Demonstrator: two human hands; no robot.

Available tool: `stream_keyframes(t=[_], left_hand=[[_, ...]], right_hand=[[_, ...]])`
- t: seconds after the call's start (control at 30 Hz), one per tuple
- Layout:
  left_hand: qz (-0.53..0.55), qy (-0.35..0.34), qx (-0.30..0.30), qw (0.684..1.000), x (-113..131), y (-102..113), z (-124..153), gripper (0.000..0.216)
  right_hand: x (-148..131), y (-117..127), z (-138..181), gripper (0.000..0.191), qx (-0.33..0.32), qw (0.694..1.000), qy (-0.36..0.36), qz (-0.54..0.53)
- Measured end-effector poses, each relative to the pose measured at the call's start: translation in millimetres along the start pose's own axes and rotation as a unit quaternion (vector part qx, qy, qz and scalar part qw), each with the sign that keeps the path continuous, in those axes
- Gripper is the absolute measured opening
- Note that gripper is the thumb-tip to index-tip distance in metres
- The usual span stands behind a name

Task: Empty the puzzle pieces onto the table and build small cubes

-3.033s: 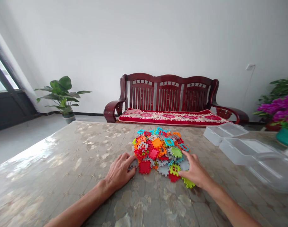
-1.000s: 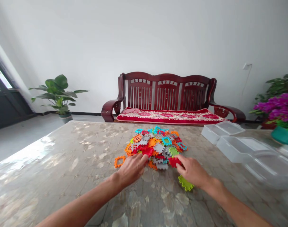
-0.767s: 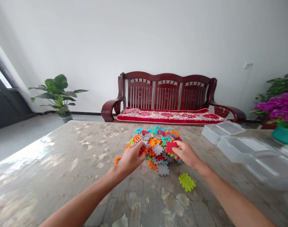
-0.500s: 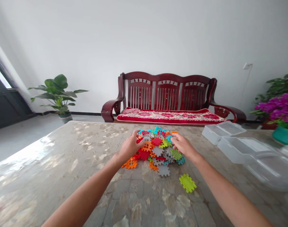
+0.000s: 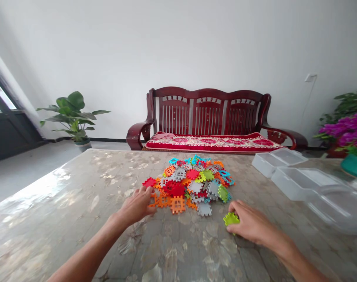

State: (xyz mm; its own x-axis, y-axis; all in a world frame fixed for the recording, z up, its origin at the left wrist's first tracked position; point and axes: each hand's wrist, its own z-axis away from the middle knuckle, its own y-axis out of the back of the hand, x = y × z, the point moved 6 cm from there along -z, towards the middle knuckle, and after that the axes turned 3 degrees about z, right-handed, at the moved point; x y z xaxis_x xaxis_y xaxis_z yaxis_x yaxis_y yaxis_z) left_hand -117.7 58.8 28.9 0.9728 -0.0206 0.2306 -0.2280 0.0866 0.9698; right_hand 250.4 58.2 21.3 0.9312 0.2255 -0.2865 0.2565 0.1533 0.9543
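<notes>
A heap of plastic interlocking tiles (image 5: 193, 174) in red, orange, grey, blue and green lies mid-table. At its near left edge is my left hand (image 5: 138, 205), fingers stretched and thumb apart, close to a red tile (image 5: 149, 182) and over part of an orange tile (image 5: 152, 200). Some of its fingertips are hard to separate from the tiles. My right hand (image 5: 251, 222) has thumb and fingers closed on the edge of a lime-green tile (image 5: 231, 218), right of and nearer than the heap. An orange window tile (image 5: 177, 205) and a grey tile (image 5: 204, 209) lie at the heap's front.
Clear plastic boxes (image 5: 296, 184) stand on the right side of the patterned table (image 5: 87, 219). Purple flowers in a teal pot (image 5: 354, 167) are at the far right. Beyond the table stands a wooden bench (image 5: 208, 113); a potted plant (image 5: 75, 113) is at the left.
My right hand has left the heap's right side and come nearer, taking hold of the lime-green tile. My left hand has moved left and nearer. Tiles at the heap's left have shifted.
</notes>
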Motion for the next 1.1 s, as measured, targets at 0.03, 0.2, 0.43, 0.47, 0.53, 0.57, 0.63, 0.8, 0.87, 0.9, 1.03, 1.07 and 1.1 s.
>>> stream_keyframes(t=[0.03, 0.2, 0.43, 0.47, 0.53, 0.57, 0.63, 0.8, 0.87, 0.9, 1.03, 1.07, 1.1], left_hand=[[-0.002, -0.007, -0.007, 1.000, 0.8, -0.3, -0.8, 0.045], [-0.001, -0.004, -0.012, 1.000, 3.6, -1.5, -3.3, 0.036], [0.088, 0.002, 0.002, 0.996, -5.5, -4.6, -8.1, 0.035], [0.109, 0.002, 0.000, 0.994, -5.8, -3.8, -9.7, 0.032], [0.154, -0.017, -0.006, 0.988, -0.2, -1.8, -12.8, 0.027], [0.175, -0.038, -0.015, 0.984, 6.3, -1.5, -13.7, 0.026], [0.202, -0.086, -0.042, 0.975, 24.3, -3.1, -13.3, 0.028], [0.152, -0.098, -0.071, 0.981, 61.4, -12.6, -5.3, 0.043], [0.109, -0.088, -0.063, 0.988, 68.9, -14.2, -2.3, 0.044], [0.090, -0.091, -0.055, 0.990, 72.0, -14.1, -1.0, 0.043], [0.041, -0.114, -0.042, 0.992, 80.4, -15.6, 3.7, 0.031], [0.038, -0.115, -0.044, 0.992, 81.2, -17.1, 4.8, 0.029], [0.038, -0.118, -0.047, 0.991, 81.9, -18.6, 5.9, 0.028]], right_hand=[[-1.6, -0.1, 0.4, 0.028, 0.004, 1.000, -0.002, 0.009], [0.7, 0.0, -2.1, 0.032, 0.014, 1.000, -0.026, 0.005], [13.8, -6.3, -25.9, 0.045, 0.006, 0.973, 0.020, -0.230], [15.4, -3.3, -32.7, 0.048, 0.018, 0.966, 0.024, -0.256], [18.8, 3.9, -47.5, 0.058, 0.047, 0.961, 0.027, -0.272], [20.1, 6.7, -54.7, 0.063, 0.057, 0.963, 0.026, -0.263], [21.8, 8.6, -66.8, 0.064, 0.058, 0.972, 0.021, -0.228], [23.6, 9.8, -74.0, 0.048, 0.089, 0.988, 0.021, -0.128], [25.0, 11.7, -71.0, 0.043, 0.123, 0.986, 0.024, -0.112], [26.0, 11.1, -69.9, 0.041, 0.130, 0.984, 0.025, -0.115], [31.4, 2.7, -72.1, 0.042, 0.100, 0.968, 0.034, -0.226], [32.9, 1.0, -73.4, 0.044, 0.086, 0.959, 0.034, -0.269], [34.2, 0.2, -74.5, 0.044, 0.072, 0.947, 0.030, -0.311]])
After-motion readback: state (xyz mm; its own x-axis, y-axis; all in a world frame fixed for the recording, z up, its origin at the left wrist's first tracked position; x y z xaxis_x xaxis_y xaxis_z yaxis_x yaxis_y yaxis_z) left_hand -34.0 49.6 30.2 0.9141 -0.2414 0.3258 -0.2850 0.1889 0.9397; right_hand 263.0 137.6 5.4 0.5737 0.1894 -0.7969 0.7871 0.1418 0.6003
